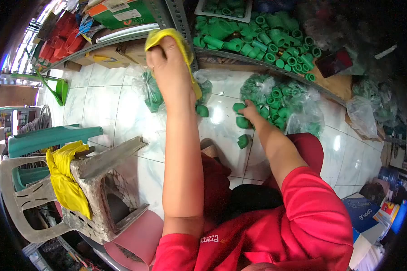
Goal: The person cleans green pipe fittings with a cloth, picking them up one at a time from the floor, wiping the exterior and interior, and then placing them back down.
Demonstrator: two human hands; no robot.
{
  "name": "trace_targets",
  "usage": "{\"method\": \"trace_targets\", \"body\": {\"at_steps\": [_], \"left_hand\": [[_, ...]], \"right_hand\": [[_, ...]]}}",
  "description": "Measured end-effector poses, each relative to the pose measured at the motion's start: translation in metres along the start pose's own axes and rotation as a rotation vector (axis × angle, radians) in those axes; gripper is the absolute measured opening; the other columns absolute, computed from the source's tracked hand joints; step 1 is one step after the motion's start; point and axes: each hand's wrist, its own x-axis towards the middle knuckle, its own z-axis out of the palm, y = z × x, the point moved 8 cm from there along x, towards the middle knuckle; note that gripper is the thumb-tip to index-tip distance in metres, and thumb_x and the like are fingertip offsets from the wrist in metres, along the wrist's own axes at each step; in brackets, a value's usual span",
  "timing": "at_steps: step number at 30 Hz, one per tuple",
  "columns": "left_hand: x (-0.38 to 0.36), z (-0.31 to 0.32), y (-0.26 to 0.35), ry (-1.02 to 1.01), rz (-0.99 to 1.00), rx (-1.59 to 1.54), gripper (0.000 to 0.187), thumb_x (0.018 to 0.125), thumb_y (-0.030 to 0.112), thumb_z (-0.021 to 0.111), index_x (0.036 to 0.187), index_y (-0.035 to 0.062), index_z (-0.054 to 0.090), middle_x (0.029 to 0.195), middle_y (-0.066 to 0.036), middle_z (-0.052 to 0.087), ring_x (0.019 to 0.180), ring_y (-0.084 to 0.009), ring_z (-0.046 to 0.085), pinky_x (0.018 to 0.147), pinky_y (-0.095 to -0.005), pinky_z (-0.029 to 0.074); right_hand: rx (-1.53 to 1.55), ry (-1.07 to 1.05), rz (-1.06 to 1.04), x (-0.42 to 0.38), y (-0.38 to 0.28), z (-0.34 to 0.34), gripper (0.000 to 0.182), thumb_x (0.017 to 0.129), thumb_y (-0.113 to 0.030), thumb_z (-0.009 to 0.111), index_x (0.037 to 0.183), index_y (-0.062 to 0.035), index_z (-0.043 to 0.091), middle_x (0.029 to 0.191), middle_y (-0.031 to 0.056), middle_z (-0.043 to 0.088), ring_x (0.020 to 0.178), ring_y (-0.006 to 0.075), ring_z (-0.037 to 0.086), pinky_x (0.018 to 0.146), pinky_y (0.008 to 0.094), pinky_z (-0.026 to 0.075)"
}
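Note:
My left hand is raised at the metal shelf post, its fingers closed on a yellow cloth. Lower down, my right hand reaches over the tiled floor, fingers on a green pipe fitting. Two more green fittings lie close to it, one of them nearer my knees. Another green fitting sits on the floor between my arms. Right of my right hand, many green fittings lie in and around clear plastic bags.
A shelf full of green fittings runs across the top, with a dark phone on it. At the left stand a worn plastic chair with a yellow cloth and a green dustpan.

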Motion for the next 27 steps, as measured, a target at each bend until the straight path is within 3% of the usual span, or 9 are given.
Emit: {"method": "trace_targets", "body": {"at_steps": [1,3,7,9,13,15,20,25,27], "left_hand": [[-0.001,-0.001,0.000,0.001,0.002,-0.003,0.048,0.084,0.042,0.047,0.106,-0.0006,0.047,0.116,-0.016,0.038,0.103,-0.0250,0.037,0.087,-0.0340,0.032],[-0.004,0.003,0.006,-0.047,0.115,0.589,0.051,0.076,0.046,0.056,0.104,0.0034,0.053,0.116,-0.021,0.036,0.105,-0.0326,0.034,0.088,-0.0391,0.032],[-0.011,0.010,0.011,-0.094,0.022,0.807,0.054,0.071,0.048,0.060,0.104,0.0065,0.055,0.113,-0.024,0.037,0.104,-0.0379,0.033,0.086,-0.0427,0.033],[-0.009,0.012,0.009,-0.107,0.063,0.789,0.053,0.072,0.047,0.059,0.105,0.0054,0.054,0.113,-0.025,0.037,0.104,-0.0371,0.034,0.086,-0.0416,0.034],[-0.017,0.027,0.015,-0.222,0.013,0.593,0.046,0.080,0.039,0.053,0.110,0.0035,0.049,0.106,-0.023,0.044,0.098,-0.0328,0.044,0.087,-0.0357,0.035],[-0.023,0.041,0.005,-0.381,-0.174,0.135,0.041,0.086,0.033,0.044,0.113,0.0016,0.046,0.103,-0.016,0.049,0.094,-0.0269,0.048,0.085,-0.0334,0.037],[-0.049,0.069,0.017,-0.556,-0.463,-0.428,0.051,0.088,0.046,0.034,0.115,0.0035,0.041,0.103,-0.009,0.050,0.095,-0.0201,0.049,0.081,-0.0330,0.042],[-0.056,0.084,0.025,-0.631,-0.441,-0.650,0.062,0.080,0.056,0.039,0.115,0.0050,0.042,0.108,-0.011,0.049,0.100,-0.0237,0.048,0.086,-0.0375,0.040],[-0.070,0.094,0.054,-0.946,-0.360,-1.226,0.054,0.082,0.049,0.043,0.114,0.0061,0.045,0.115,-0.012,0.048,0.107,-0.0243,0.045,0.093,-0.0379,0.035]], "right_hand": [[0.263,-0.112,0.123,0.002,0.008,0.003,0.064,0.064,-0.009,0.067,0.121,-0.0011,0.039,0.104,0.0138,0.054,0.088,0.0247,0.052,0.074,0.0316,0.043],[0.475,-0.256,0.147,0.000,0.001,-0.009,0.061,0.067,-0.011,0.067,0.121,-0.0029,0.039,0.101,0.0089,0.054,0.087,0.0196,0.050,0.073,0.0292,0.042],[0.883,-0.563,0.275,-0.033,-0.049,-0.040,0.055,0.077,-0.004,0.058,0.126,-0.0095,0.034,0.096,0.0031,0.052,0.076,0.0137,0.047,0.079,0.0330,0.042],[1.046,-0.587,0.160,-0.056,-0.088,-0.069,0.048,0.079,-0.001,0.053,0.123,-0.0078,0.037,0.106,0.0055,0.049,0.089,0.0175,0.049,0.085,0.0398,0.040],[1.163,-0.744,-0.134,-0.072,-0.139,-0.123,0.045,0.083,-0.002,0.043,0.126,-0.0066,0.032,0.113,0.0079,0.048,0.095,0.0203,0.050,0.086,0.0399,0.040],[1.149,-0.732,-0.233,-0.096,-0.161,-0.154,0.045,0.083,-0.007,0.042,0.126,-0.0059,0.032,0.116,0.0097,0.047,0.098,0.0206,0.049,0.084,0.0368,0.041],[1.169,-0.794,-0.415,-0.154,-0.194,-0.214,0.042,0.083,-0.019,0.045,0.121,-0.0023,0.037,0.116,0.0140,0.047,0.098,0.0220,0.050,0.075,0.0291,0.044],[1.257,-0.822,-0.493,-0.187,-0.193,-0.250,0.040,0.084,-0.019,0.042,0.118,0.0017,0.038,0.114,0.0169,0.048,0.097,0.0245,0.052,0.071,0.0268,0.047],[1.365,-0.792,-0.502,-0.187,-0.185,-0.261,0.039,0.085,-0.018,0.042,0.116,0.0051,0.038,0.113,0.0192,0.048,0.097,0.0281,0.052,0.071,0.0286,0.050]]}}
